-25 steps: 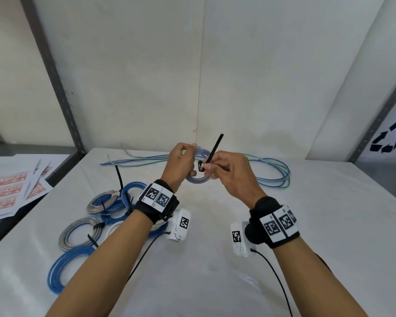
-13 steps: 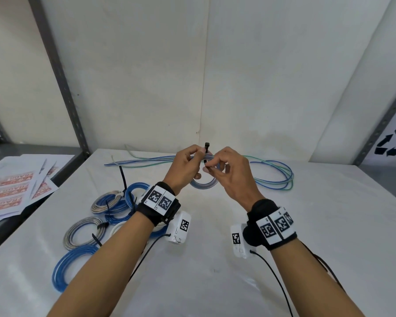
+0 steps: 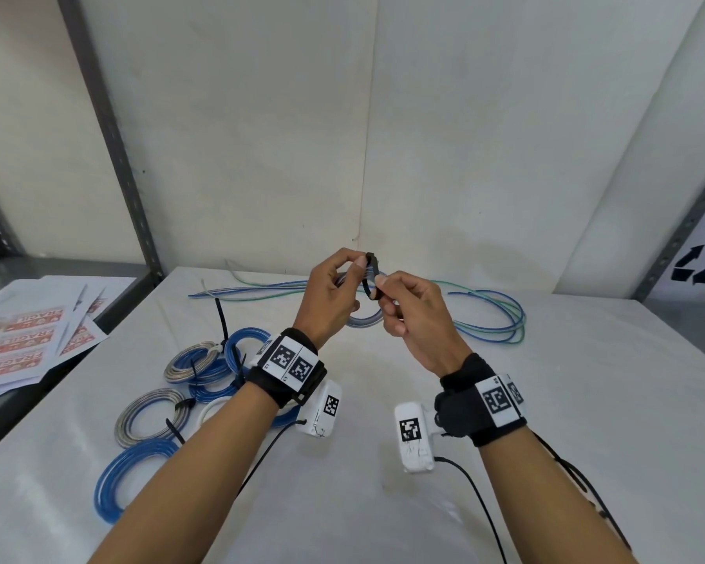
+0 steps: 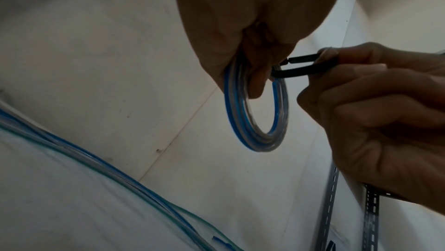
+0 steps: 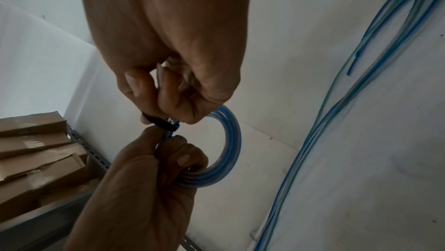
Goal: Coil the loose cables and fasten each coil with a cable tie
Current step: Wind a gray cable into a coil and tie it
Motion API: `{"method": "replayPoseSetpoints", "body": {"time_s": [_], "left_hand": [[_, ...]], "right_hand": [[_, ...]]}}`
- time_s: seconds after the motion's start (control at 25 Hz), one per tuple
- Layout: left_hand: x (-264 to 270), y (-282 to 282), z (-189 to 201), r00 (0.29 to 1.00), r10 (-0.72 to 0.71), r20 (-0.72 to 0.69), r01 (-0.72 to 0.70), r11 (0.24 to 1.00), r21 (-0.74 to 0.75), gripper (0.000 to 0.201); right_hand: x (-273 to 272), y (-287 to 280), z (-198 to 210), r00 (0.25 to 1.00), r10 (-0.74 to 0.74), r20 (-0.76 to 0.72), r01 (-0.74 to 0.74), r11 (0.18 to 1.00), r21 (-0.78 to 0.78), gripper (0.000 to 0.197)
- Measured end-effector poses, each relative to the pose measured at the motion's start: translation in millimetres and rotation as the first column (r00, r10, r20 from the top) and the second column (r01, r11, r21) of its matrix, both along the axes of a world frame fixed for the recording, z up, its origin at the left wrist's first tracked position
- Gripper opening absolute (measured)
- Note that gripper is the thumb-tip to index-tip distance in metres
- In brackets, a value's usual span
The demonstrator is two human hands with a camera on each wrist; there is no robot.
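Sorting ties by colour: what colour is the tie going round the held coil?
Black cable tie, clearest in the left wrist view.

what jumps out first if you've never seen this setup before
Both hands raised mid-table: the left hand grips a small blue-and-clear coil while the right hand pinches a black cable tie looped round it. Tied coils lie front-left; loose cables trail along the back.

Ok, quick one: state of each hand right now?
Left hand: grips the blue-and-clear cable coil.
Right hand: pinches the black cable tie looped around that coil.
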State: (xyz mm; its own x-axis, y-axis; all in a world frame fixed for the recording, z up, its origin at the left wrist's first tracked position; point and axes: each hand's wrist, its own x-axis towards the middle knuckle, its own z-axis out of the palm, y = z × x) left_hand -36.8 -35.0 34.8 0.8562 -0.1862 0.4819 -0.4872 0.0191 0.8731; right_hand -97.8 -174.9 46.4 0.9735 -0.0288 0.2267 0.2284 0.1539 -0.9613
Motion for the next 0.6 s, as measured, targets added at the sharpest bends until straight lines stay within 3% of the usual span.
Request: {"method": "replayPoseSetpoints", "body": {"time_s": [0.6], "left_hand": [[-5.9,0.9,-2.7,0.999,0.016,0.037,-0.017,1.000,0.014,0.021]], "right_hand": [[-2.3,0.6,9.2,0.997,0.028,-0.071,-0.030,0.999,-0.028,0.032]]}}
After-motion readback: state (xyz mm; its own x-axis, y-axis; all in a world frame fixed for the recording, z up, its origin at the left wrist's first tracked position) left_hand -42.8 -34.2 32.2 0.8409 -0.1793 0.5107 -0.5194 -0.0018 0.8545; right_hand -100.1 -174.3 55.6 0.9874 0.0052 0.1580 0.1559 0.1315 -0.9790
